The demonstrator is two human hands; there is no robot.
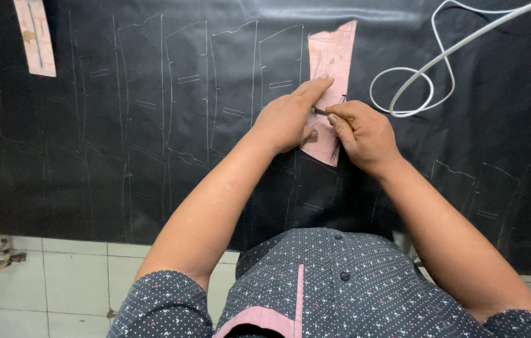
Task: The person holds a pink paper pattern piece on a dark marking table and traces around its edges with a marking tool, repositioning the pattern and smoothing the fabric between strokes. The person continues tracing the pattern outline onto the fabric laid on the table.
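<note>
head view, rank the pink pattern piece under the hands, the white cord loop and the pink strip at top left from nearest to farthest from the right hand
From the right hand:
1. Pink pattern piece, just left of the hand, pinned down by the left hand.
2. White cord loop, up and right of the hand, close but apart from it.
3. Pink strip, far off at the top left corner.

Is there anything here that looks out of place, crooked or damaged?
Little stands out. The pink template has a ragged top edge and lies flat under the left hand. A white cable loops loosely across the black sheet, near the right hand that holds a marker.
</note>
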